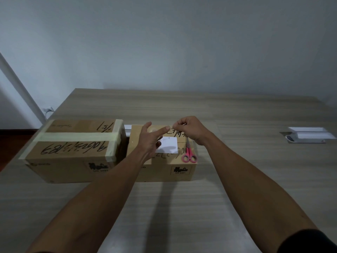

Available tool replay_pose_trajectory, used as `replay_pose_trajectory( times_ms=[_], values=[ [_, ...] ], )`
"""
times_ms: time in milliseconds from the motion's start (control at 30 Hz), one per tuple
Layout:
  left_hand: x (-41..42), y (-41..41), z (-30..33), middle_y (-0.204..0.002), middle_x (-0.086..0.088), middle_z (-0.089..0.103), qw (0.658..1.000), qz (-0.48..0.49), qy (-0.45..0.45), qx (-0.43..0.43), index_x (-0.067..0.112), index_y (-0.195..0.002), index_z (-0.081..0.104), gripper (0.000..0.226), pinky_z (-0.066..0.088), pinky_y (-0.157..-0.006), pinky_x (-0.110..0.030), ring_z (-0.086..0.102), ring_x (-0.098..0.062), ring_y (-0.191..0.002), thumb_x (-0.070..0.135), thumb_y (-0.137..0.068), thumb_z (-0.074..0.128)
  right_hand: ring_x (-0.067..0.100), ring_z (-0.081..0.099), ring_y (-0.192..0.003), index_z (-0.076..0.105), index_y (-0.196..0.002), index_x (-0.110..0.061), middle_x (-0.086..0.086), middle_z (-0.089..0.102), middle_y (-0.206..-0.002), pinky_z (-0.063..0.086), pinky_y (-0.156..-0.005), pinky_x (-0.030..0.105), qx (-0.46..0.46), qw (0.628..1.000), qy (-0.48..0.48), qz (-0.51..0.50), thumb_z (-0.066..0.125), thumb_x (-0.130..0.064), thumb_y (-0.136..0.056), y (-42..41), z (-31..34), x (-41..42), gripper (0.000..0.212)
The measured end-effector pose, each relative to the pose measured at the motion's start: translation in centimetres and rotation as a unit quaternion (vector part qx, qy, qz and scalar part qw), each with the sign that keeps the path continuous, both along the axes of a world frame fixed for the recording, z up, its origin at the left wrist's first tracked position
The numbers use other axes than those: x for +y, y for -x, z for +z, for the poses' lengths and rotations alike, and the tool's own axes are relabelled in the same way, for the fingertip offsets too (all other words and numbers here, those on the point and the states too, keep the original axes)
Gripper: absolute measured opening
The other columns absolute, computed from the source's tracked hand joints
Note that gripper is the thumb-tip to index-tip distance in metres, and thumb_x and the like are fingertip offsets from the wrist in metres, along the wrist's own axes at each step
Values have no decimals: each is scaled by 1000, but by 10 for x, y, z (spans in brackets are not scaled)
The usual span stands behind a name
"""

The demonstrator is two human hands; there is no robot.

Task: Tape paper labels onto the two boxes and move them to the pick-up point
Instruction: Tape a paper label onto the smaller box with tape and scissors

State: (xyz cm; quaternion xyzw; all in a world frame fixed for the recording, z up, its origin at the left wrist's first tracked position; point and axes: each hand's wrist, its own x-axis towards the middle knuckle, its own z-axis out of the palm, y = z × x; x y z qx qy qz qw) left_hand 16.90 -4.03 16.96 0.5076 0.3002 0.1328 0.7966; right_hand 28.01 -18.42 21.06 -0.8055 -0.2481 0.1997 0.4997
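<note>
**Tape stretched over the first label**

While a white paper label (168,147) lies loose on top of the smaller box (160,161), a person holds both hands just above it, apparently drawing out a strip of clear tape. The right hand (189,129) is pinched shut at the fingertips on what looks like the tape's end; the strip itself is too faint to make out. The left hand (152,138) is spread, forefinger reaching toward that pinch, with a clear tape roll (154,129) seemingly beneath it, so its grip cannot be judged. Pink scissors (189,155) rest on the box's right edge. The larger box (73,150), banded in pale tape, touches it on the left near the desk's (237,170) left edge and bears no label. The labelling step appears barely begun; next, the strip must be lowered across the label's edge and pressed flat, then cut.
</note>
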Motion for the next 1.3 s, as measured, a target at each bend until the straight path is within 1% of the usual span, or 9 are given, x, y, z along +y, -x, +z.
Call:
replay_pose_trajectory(
  times_ms=[133,333,567,667,800,967,1033,1200,1300],
  values=[
    [-4,1,-2,-127,-12,57,1000,-17,-12,8,31,-152,39,99,49,-77,-36,60,-24,-113,26,-71,94,-3,60,-60,77,-91,-4,1,72,-79,43,-55,13,2,1000,-2,-15,73,-11,-92,3,-4,-1,8],
    [-9,5,-2,-107,-8,78,1000,-14,4,-3,28,-148,40,105,46,-81,-38,66,-21,-115,51,-60,92,2,62,-67,78,-86,-6,-1,73,-79,44,-59,18,-2,1000,0,-23,73,-11,-91,7,-6,-3,8],
    [-12,2,-5,-119,-10,60,1000,-9,-24,2,30,-149,42,96,50,-76,-37,62,-18,-104,31,-69,95,12,70,-76,77,-80,-5,6,75,-78,55,-75,31,-1,1000,-8,-30,81,-15,-85,7,-9,-5,12],
    [-15,2,-7,-113,-9,66,1000,-6,-18,-2,31,-147,43,95,48,-72,-36,63,-21,-107,33,-68,96,18,76,-82,75,-82,5,12,77,-79,59,-81,30,9,999,-22,-27,88,-19,-78,8,-10,-6,28],
    [-16,3,-8,-103,-8,78,1000,11,6,-4,29,-144,44,89,44,-72,-35,69,-21,-112,41,-71,93,19,74,-78,73,-83,8,21,76,-84,59,-79,35,9,999,-23,-31,88,-5,-74,9,-10,-7,22],
    [-15,3,-9,-102,-6,78,1000,7,15,-7,25,-143,46,82,43,-71,-35,68,-23,-114,38,-74,90,17,71,-73,70,-80,6,12,72,-76,58,-78,39,4,999,-14,-35,92,-6,-69,9,-10,-7,27],
    [-16,4,-9,-111,-10,74,1000,-1,7,-6,25,-142,48,79,45,-70,-35,66,-26,-115,34,-75,90,17,70,-73,70,-82,7,11,71,-76,59,-79,41,2,999,-13,-37,91,-6,-70,9,-10,-7,28],
    [-19,6,-8,-116,-15,66,1000,-22,13,-7,25,-141,50,71,42,-61,-32,61,-24,-99,15,-80,86,19,69,-75,70,-78,1,12,70,-78,59,-80,42,-3,999,-10,-37,91,-6,-70,11,-7,-9,24],
    [-19,7,-10,-105,-14,67,999,-26,16,-10,25,-141,52,70,38,-56,-29,58,-18,-82,8,-81,85,22,70,-77,69,-73,-5,16,71,-80,60,-83,46,-7,999,-10,-39,91,-5,-69,11,-7,-10,22]
  ],
)
